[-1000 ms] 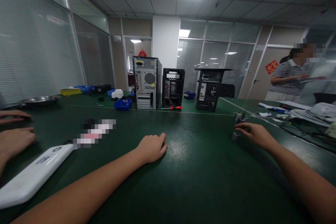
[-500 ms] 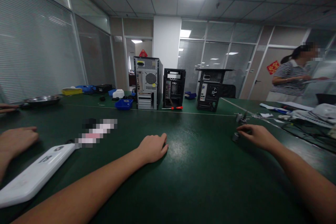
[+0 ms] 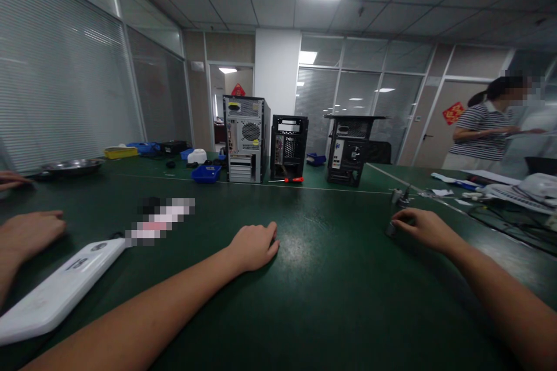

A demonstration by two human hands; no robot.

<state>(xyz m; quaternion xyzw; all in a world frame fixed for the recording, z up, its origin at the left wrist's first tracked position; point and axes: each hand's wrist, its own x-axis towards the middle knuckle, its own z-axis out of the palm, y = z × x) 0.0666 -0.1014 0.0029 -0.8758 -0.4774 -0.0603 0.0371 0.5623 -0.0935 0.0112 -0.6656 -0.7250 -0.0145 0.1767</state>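
My left hand (image 3: 255,247) rests on the green tabletop with its fingers curled in; nothing shows in it. Farther right, my right hand (image 3: 420,229) has thumb and fingers closed at the top of a small grey metal cylinder (image 3: 390,231), which stands on the table and is partly covered by the fingertips. Just beyond it are another small metal cylinder (image 3: 395,196) and a darker metal piece with an upright pin (image 3: 404,199). They look too small to name more exactly.
Three computer cases, a silver one (image 3: 245,138), a small black one (image 3: 288,148) and another black one (image 3: 346,151), stand across the table. A red-handled screwdriver (image 3: 294,180) lies before them. Another person's hand (image 3: 32,235) and a white device (image 3: 61,290) are left; cables (image 3: 505,220) lie right.
My right hand has shifted slightly, its fingertips now overlapping the top of the small cylinder. My left hand has stayed where it was.
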